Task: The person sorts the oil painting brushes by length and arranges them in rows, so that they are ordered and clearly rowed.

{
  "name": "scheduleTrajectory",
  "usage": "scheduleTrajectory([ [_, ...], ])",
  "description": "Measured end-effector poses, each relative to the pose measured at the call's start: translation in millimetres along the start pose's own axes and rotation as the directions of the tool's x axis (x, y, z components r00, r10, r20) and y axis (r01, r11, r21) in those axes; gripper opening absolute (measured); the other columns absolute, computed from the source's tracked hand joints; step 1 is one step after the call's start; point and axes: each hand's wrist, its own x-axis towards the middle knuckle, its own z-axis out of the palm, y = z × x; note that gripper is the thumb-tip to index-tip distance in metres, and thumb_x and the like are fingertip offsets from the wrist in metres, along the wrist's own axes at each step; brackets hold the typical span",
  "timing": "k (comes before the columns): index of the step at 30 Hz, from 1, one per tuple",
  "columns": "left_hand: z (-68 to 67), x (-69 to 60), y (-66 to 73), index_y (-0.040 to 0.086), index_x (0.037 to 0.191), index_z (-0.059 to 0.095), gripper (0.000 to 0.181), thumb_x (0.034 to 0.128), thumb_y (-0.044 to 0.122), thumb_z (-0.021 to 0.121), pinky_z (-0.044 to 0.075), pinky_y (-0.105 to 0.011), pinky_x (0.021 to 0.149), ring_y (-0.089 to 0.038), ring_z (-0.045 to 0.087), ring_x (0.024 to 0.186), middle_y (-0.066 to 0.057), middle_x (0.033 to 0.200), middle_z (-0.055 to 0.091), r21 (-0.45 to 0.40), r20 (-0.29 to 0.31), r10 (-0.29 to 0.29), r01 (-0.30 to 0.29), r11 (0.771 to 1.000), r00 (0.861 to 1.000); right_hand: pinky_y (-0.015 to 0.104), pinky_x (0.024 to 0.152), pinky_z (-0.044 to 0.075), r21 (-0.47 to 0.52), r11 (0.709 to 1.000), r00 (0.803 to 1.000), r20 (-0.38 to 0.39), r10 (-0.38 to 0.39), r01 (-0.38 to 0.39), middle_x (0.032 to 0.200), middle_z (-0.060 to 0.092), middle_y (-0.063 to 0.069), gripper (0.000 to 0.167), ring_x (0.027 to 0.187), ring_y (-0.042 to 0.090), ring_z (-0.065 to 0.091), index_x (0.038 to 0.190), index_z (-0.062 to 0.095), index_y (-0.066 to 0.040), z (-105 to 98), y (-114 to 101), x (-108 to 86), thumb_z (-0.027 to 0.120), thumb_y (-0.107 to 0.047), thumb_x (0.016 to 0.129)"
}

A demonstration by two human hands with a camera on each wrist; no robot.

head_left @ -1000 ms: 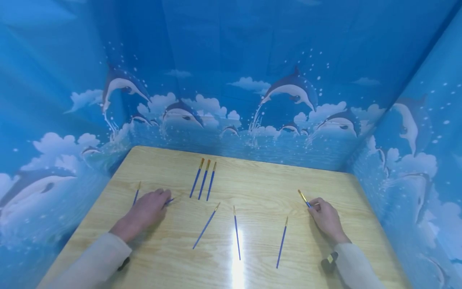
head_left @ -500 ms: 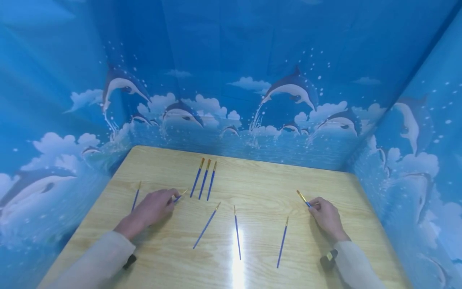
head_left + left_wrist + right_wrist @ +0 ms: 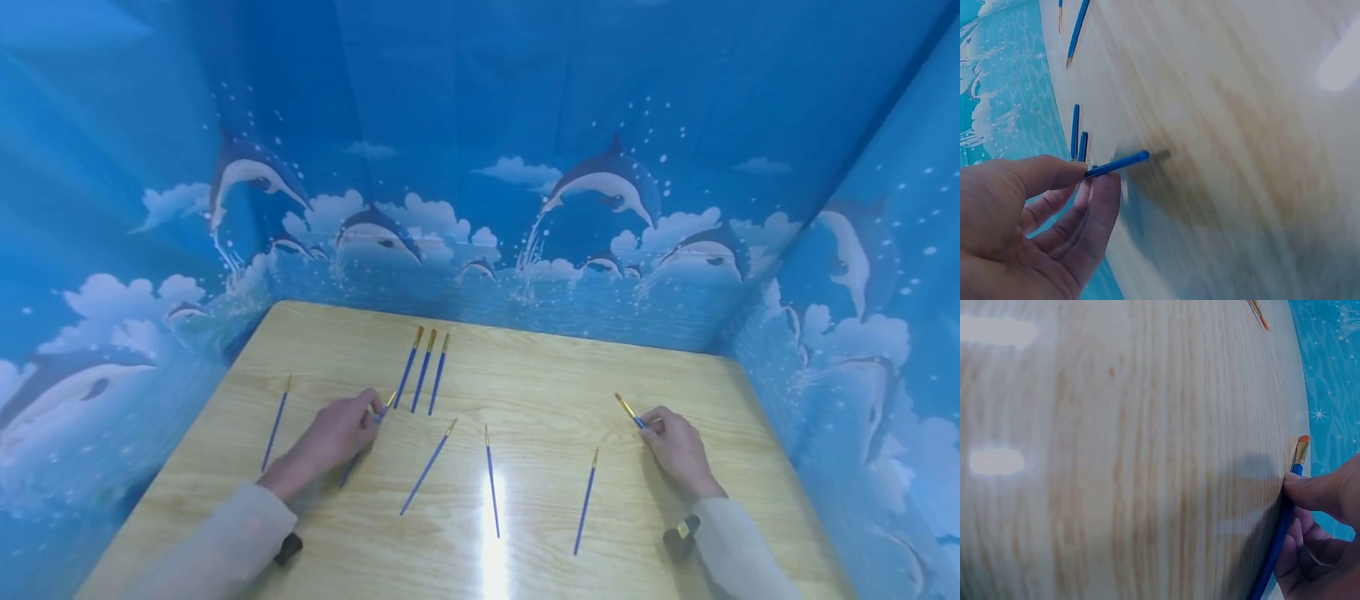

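My left hand (image 3: 341, 432) pinches a blue-handled paintbrush (image 3: 382, 412) between thumb and fingertips, over the left part of the table. Its bristle end points away from me, and the tail of the handle shows below the hand. In the left wrist view the blue handle of this paintbrush (image 3: 1121, 164) sticks out past the thumb. Over at the right, my right hand (image 3: 678, 454) holds another paintbrush (image 3: 628, 408), tip pointing away and to the left. The right wrist view shows its flat orange bristles, gold ferrule and blue handle (image 3: 1280, 534) under the thumb.
Three paintbrushes (image 3: 424, 371) lie side by side near the back edge of the wooden table (image 3: 540, 375). One paintbrush (image 3: 275, 425) lies left of my left hand. Three more lie apart in front: one slanted (image 3: 429, 467), one central (image 3: 492, 483), one further right (image 3: 587, 500). Dolphin-print curtains surround the table.
My left hand has moved to the right with its paintbrush, whose tip now points more away from me. The left-lying paintbrush is more uncovered. My right hand stays nearly still.
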Motion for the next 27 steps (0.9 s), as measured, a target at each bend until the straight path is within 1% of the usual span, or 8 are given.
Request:
scheduleTrajectory([
  [2, 2.6, -1.0, 1.5, 0.008, 0.129, 0.063, 0.031, 0.0987, 0.004, 0.068, 0.054, -0.032, 0.067, -0.016, 0.061, 0.076, -0.004, 0.096, 0.069, -0.009, -0.002, -0.016, 0.016, 1.000, 1.000, 0.043, 0.078, 0.057, 0.002, 1.000, 1.000, -0.001, 0.001, -0.001, 0.104, 0.077, 0.021, 0.020, 0.094, 0.034, 0.072, 0.121, 0.068, 0.003, 0, 0, 0.3, 0.067, -0.007, 0.104],
  [9, 12.6, -9.4, 5.0, 0.009, 0.129, 0.061, 0.034, 0.0964, 0.003, 0.069, 0.053, -0.032, 0.065, -0.018, 0.060, 0.075, -0.005, 0.098, 0.070, -0.029, -0.002, -0.053, 0.053, 0.998, 0.999, 0.047, 0.081, 0.058, 0.002, 1.000, 1.000, 0.000, 0.006, -0.006, 0.106, 0.077, 0.023, 0.021, 0.096, 0.037, 0.073, 0.121, 0.067, 0.004, 0, 0, 0.4, 0.067, -0.007, 0.104],
  [15, 19.3, -17.1, 9.5, 0.010, 0.124, 0.065, 0.032, 0.0940, 0.002, 0.071, 0.052, -0.032, 0.066, -0.017, 0.060, 0.076, -0.003, 0.095, 0.068, -0.052, 0.003, -0.062, 0.062, 0.997, 0.998, 0.049, 0.081, 0.059, 0.008, 1.000, 1.000, -0.001, -0.003, 0.004, 0.107, 0.076, 0.024, 0.021, 0.095, 0.037, 0.073, 0.122, 0.067, 0.005, 0, -2, -1.4, 0.067, -0.006, 0.104],
  [18, 21.8, -20.7, 11.2, 0.010, 0.123, 0.066, 0.031, 0.0936, 0.001, 0.071, 0.052, -0.031, 0.064, -0.017, 0.059, 0.074, -0.002, 0.093, 0.066, -0.066, 0.006, -0.072, 0.072, 0.995, 0.997, 0.050, 0.081, 0.059, 0.010, 1.000, 1.000, -0.002, -0.004, 0.004, 0.107, 0.076, 0.025, 0.022, 0.096, 0.037, 0.073, 0.122, 0.067, 0.005, -1, -3, -1.9, 0.067, -0.006, 0.104],
  [27, 26.4, -30.7, 13.4, 0.011, 0.124, 0.067, 0.032, 0.0935, 0.003, 0.073, 0.051, -0.030, 0.061, -0.017, 0.057, 0.072, -0.002, 0.092, 0.061, -0.046, 0.025, -0.113, 0.114, 0.992, 0.993, 0.051, 0.083, 0.059, 0.011, 1.000, 1.000, 0.002, 0.008, -0.008, 0.108, 0.076, 0.024, 0.022, 0.097, 0.037, 0.073, 0.123, 0.067, 0.004, 1, 0, -1.4, 0.066, -0.007, 0.104],
])
